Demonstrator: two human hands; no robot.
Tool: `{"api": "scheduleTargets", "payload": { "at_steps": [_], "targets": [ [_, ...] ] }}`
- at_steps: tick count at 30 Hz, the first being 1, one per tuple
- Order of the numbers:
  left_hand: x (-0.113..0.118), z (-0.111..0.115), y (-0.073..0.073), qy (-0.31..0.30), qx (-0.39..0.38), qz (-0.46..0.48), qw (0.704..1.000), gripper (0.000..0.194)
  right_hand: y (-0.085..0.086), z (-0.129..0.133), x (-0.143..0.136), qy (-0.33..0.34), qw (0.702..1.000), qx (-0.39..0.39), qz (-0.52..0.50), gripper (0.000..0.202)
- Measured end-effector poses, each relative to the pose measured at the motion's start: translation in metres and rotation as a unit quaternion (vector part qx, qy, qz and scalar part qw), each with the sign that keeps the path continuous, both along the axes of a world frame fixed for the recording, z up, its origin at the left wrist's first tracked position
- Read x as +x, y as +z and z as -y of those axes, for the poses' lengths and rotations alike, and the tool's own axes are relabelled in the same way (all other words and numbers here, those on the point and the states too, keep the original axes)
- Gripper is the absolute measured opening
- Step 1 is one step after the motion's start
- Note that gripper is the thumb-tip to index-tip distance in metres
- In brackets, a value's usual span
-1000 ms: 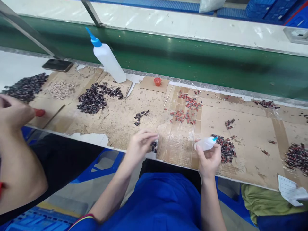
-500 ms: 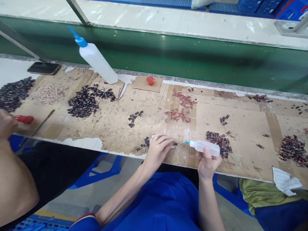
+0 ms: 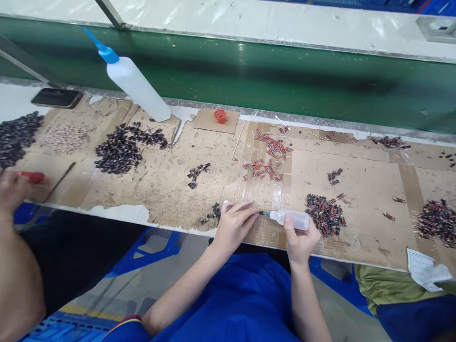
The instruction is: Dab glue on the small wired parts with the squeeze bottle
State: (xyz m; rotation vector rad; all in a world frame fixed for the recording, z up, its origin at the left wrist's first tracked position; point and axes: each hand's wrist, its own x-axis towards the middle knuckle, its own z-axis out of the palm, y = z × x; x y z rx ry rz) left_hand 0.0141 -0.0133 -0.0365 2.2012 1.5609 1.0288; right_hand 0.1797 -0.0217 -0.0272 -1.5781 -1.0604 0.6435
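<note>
My left hand [image 3: 235, 222] is closed in a pinch on a small black part [image 3: 261, 213] that peeks out past the fingertips. In my right hand [image 3: 301, 240] lies a small clear squeeze bottle [image 3: 290, 219], tipped on its side. Its thin blue nozzle points left and meets the black part, or nearly so; I cannot tell if they touch. A few loose black parts [image 3: 214, 212] lie just left of my left hand. Beyond both hands, small red pieces [image 3: 269, 168] are scattered over the cardboard [image 3: 171, 190]. A heap of red-and-black parts [image 3: 325, 213] sits beside the bottle.
A large white bottle [image 3: 140, 90] with a blue nozzle stands at the back left. Near it are a red cup [image 3: 220, 116], a black heap [image 3: 119, 149] and a phone [image 3: 57, 97]. At far left, another person's hand [image 3: 12, 190] holds a red object [image 3: 33, 177].
My right hand has moved left with the squeeze bottle, bringing its nozzle up to the black part at my left fingertips. My left hand has hardly moved. The view has shifted slightly.
</note>
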Motion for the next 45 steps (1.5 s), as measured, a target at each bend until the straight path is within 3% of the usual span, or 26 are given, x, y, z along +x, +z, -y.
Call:
{"api": "scheduleTargets", "payload": {
  "at_steps": [4, 16, 26, 35, 41, 45],
  "targets": [
    [0.003, 0.002, -0.001, 0.006, 0.027, -0.002, 1.000, 0.013, 0.001, -0.001, -0.001, 0.006, 1.000, -0.001, 0.007, 0.028],
    [0.002, 0.002, 0.003, 0.003, -0.001, 0.020, 1.000, 0.013, -0.001, -0.002, -0.002, -0.040, 0.999, -0.016, 0.008, 0.029],
    [0.003, 0.002, 0.002, 0.009, -0.017, 0.031, 0.999, 0.012, 0.002, -0.003, -0.004, -0.014, 1.000, -0.024, -0.003, 0.029],
    [0.002, 0.003, -0.001, 0.021, -0.053, 0.028, 0.998, 0.010, -0.006, -0.002, 0.002, -0.082, 0.994, 0.010, -0.072, 0.030],
    [-0.016, -0.020, 0.017, -0.046, -0.127, 0.007, 0.991, 0.009, -0.005, -0.009, -0.001, -0.048, 0.990, 0.085, -0.106, 0.040],
    [-0.030, -0.050, 0.025, 0.017, -0.083, -0.034, 0.996, 0.014, -0.002, -0.016, -0.005, -0.008, 0.993, 0.077, -0.094, 0.047]
  ]
}}
